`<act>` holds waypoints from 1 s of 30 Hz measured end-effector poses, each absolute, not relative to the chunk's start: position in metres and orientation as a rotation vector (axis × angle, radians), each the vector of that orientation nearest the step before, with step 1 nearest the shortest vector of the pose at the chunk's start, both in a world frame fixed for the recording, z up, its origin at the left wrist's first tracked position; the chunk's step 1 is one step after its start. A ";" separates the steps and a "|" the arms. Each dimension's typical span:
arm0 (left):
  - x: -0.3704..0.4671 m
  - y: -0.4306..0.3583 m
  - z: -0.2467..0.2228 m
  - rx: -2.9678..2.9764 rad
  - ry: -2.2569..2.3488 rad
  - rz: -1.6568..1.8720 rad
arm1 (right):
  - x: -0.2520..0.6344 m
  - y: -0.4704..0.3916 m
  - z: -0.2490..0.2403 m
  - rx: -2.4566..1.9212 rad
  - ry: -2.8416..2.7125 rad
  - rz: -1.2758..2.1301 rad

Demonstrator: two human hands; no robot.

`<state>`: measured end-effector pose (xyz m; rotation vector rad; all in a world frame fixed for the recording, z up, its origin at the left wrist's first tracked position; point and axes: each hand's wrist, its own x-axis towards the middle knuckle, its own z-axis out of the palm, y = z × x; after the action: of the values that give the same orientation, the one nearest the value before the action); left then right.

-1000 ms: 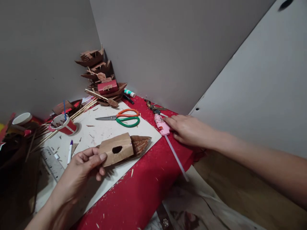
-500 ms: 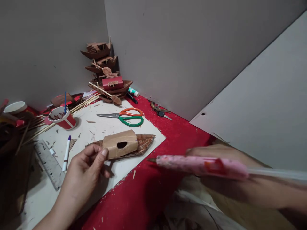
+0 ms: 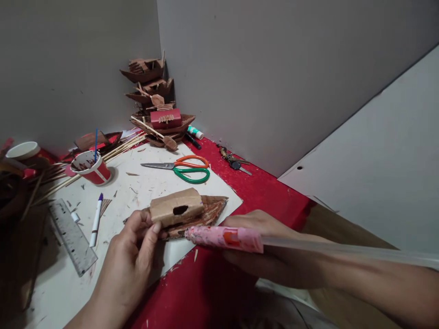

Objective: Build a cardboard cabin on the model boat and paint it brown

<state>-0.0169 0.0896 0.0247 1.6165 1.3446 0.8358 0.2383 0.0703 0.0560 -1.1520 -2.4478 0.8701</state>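
Observation:
My left hand (image 3: 132,249) pinches the near left edge of a tan cardboard cabin roof (image 3: 168,208), which has a dark oval hole in its side. The roof sits on a small brown model boat (image 3: 214,212) lying on white paper. In my right hand (image 3: 260,256) is a pink hot glue gun (image 3: 226,238), with a clear glue stick (image 3: 308,246) running out of its back. The gun's nozzle is at the boat's near side, just under the roof; whether it touches cannot be made out.
Scissors (image 3: 185,167) with orange and green handles lie behind the boat. To the left are a ruler (image 3: 72,240), a marker (image 3: 96,219) and a red-and-white paper cup (image 3: 94,171). Finished model boats (image 3: 164,121) stand stacked in the corner. Keys (image 3: 233,162) lie near the wall.
The glue gun in my right hand has moved left, its nozzle now at the boat's near side. My left hand still holds the roof, whose near edge looks slightly lifted from the boat.

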 end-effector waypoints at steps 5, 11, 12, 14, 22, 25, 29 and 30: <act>-0.016 0.083 0.025 1.746 1.393 0.739 | 0.232 0.074 0.057 -1.070 -2.355 1.028; -0.009 0.074 0.028 1.774 1.438 0.756 | 0.233 0.074 0.059 -0.992 -2.238 1.183; -0.009 0.073 0.027 1.792 1.421 0.750 | 0.234 0.073 0.060 -1.023 -2.228 1.202; -0.010 0.073 0.025 1.817 1.404 0.738 | 0.238 0.071 0.061 -1.081 -2.216 1.211; -0.014 0.070 0.021 1.908 1.400 0.706 | 0.250 0.064 0.071 -1.297 -2.246 1.071; -0.014 0.071 0.020 1.945 1.396 0.691 | 0.255 0.061 0.075 -1.328 -2.251 1.094; -0.015 0.072 0.019 1.965 1.376 0.659 | 0.263 0.056 0.074 -1.397 -2.228 1.121; -0.015 0.073 0.019 1.965 1.377 0.645 | 0.265 0.055 0.072 -1.412 -2.199 1.083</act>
<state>-0.0150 0.0730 0.0193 1.9652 1.3772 0.6451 0.2647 0.0554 0.0723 -1.4119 -2.1992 1.0825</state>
